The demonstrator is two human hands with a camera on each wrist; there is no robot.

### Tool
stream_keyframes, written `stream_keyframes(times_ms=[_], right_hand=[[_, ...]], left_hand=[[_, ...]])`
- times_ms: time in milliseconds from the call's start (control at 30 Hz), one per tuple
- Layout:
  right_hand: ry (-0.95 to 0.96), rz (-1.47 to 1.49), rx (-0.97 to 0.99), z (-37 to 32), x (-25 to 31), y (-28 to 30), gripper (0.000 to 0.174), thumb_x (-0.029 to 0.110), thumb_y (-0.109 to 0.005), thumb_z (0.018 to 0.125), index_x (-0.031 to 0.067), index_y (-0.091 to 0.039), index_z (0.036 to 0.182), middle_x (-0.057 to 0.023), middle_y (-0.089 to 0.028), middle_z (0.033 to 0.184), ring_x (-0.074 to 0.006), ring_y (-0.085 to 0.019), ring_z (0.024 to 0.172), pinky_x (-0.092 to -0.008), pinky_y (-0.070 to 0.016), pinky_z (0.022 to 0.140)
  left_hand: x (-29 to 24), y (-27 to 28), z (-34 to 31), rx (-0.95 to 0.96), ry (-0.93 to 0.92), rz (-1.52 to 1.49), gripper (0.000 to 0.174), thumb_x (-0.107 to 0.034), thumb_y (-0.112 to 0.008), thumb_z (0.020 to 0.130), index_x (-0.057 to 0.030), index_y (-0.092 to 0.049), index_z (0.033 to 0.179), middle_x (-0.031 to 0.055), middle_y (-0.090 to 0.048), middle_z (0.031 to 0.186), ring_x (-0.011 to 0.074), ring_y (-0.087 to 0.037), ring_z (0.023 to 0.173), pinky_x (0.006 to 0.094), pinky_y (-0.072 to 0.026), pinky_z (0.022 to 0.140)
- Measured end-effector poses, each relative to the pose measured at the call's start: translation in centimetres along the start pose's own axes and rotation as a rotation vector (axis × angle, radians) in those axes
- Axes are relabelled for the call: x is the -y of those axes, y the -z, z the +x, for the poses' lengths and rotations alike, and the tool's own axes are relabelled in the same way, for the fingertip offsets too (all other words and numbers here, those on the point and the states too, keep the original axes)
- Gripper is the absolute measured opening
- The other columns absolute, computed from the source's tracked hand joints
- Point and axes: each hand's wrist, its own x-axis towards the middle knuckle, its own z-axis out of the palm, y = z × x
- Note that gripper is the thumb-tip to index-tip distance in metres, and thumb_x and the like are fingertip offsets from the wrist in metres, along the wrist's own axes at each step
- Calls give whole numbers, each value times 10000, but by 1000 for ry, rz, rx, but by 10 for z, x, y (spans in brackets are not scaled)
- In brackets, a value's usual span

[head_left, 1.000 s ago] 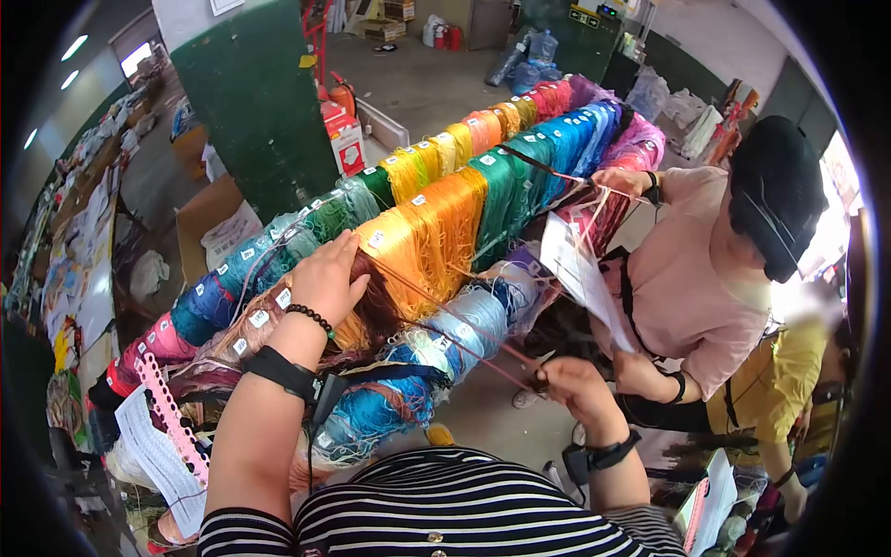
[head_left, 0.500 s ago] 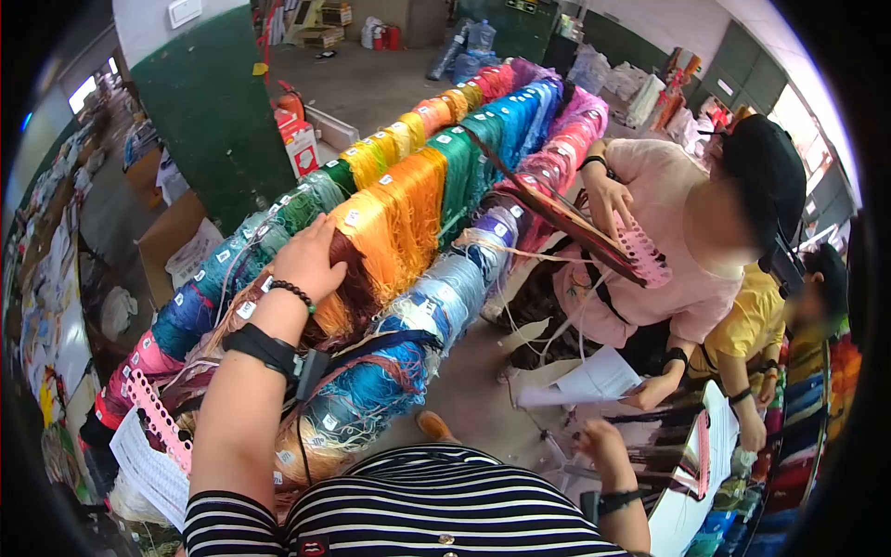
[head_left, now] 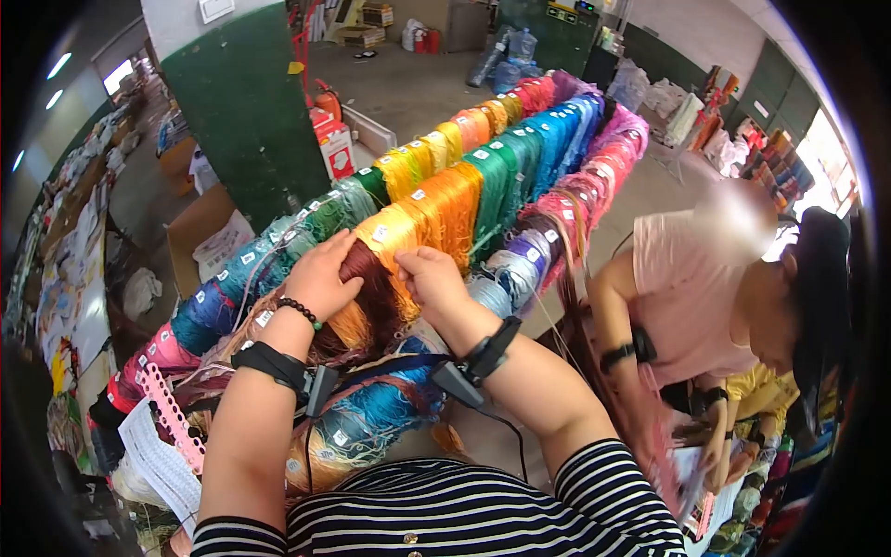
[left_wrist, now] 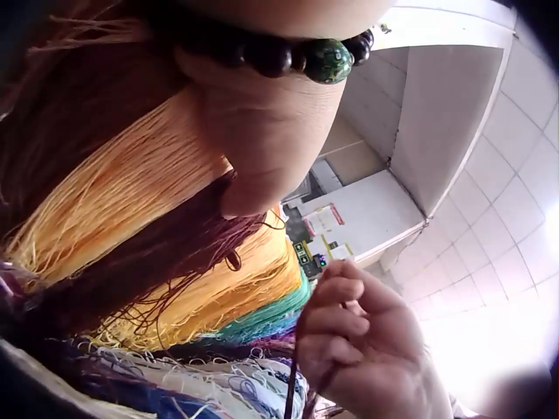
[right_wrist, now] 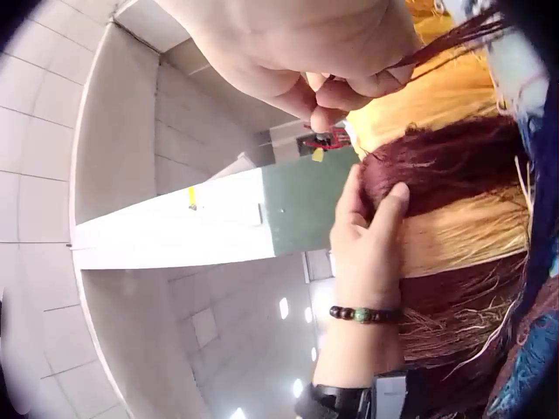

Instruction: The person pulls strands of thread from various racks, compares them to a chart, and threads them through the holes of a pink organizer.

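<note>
Just in front of the striped chest, my view runs out along both forearms, which cross a blue hank point(head_left: 371, 408) hanging on the lower rail. Above it the two hands meet at one bundle, the maroon hank point(head_left: 379, 295). It is draped over the upper rail, so its threads run down and toward the wearer.

The left hand point(head_left: 320, 274) lies on the crown of that hank with the fingers laid flat over it, pressing rather than gripping. The right hand point(head_left: 432, 278) sits just beside it, on the hank's right edge, its thumb and fingertips pinched together on a maroon strand point(right_wrist: 445, 39). In the left wrist view that strand hangs down from the curled fingers point(left_wrist: 345, 319). So the hank lies between the hands: the left is on top of it and the right draws from its side. I judge that any pull has to follow the threads' fall, down and toward the body.

Touching the maroon on the far side is the orange hank point(head_left: 394, 237). Beyond it the row of hanks point(head_left: 520, 139) climbs away to the upper right, past a green pillar point(head_left: 251, 121). A person in pink point(head_left: 687, 297) bends at the right.
</note>
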Motion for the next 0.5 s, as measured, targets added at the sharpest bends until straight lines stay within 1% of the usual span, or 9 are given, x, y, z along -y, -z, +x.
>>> stream_keyframes(times_ms=[33, 67, 167, 267, 367, 500], right_hand=[[6, -58, -28, 12, -13, -3, 146, 176, -638, 878, 59, -606, 796, 3, -565, 644, -84, -449, 503, -231, -315, 449], [14, -118, -56, 22, -26, -4, 170, 169, -644, 870, 36, -622, 767, -10, -580, 647, -101, -466, 515, -254, -355, 492], [78, -294, -25, 26, -38, -9, 177, 185, -668, 857, 30, -649, 773, -5, -574, 624, -95, -470, 527, -258, -365, 501], [113, -418, -72, 30, -43, -14, 157, 185, -686, 846, 36, -665, 801, 6, -561, 601, -91, -474, 525, -245, -379, 510], [70, -357, -24, 27, -36, -13, 96, 118, -656, 873, 24, -656, 853, 20, -581, 686, -61, -486, 595, -205, -372, 543], [47, -137, 89, 28, -38, -2, 80, 99, -645, 873, 25, -649, 901, 21, -586, 723, -58, -498, 619, -192, -377, 559]], left_hand=[[0, 0, 0, -16, 6, -21, 669, -246, -699, 716, -74, -499, 1331, 133, -493, 1382, 301, -495, 1234, 382, -394, 1038], [-1, 0, 0, -10, 22, -25, 664, -245, -699, 716, -76, -502, 1327, 128, -496, 1380, 299, -495, 1233, 383, -394, 1039], [-1, 1, 1, -17, 40, -47, 646, -236, -699, 714, -88, -514, 1316, 108, -510, 1369, 296, -503, 1222, 387, -395, 1036], [-1, 0, 2, -28, 44, -57, 646, -226, -702, 709, -85, -518, 1311, 109, -515, 1362, 296, -508, 1215, 389, -397, 1033], [-2, 2, 3, -26, 53, -66, 637, -217, -704, 705, -81, -526, 1302, 111, -523, 1354, 296, -512, 1211, 388, -400, 1030], [-3, 2, 4, -33, 50, -64, 623, -210, -703, 705, -74, -536, 1289, 113, -530, 1344, 297, -517, 1205, 386, -404, 1027]])
